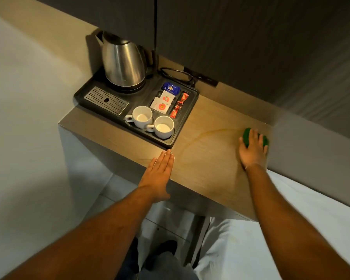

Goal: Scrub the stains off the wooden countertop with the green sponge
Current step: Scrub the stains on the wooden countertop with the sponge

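Right now, at right of frame on the table (210,170): sponge (249,136) under right hand (253,150), fingers draped over it, pressing down. Likely soft, light, squashy; best held broad across the top. Left hand (160,170) flat, fingers straight, holding nothing, near the tray (182,130). One sponge, one curved stain (198,139), one kettle (123,63), two cups (142,116).
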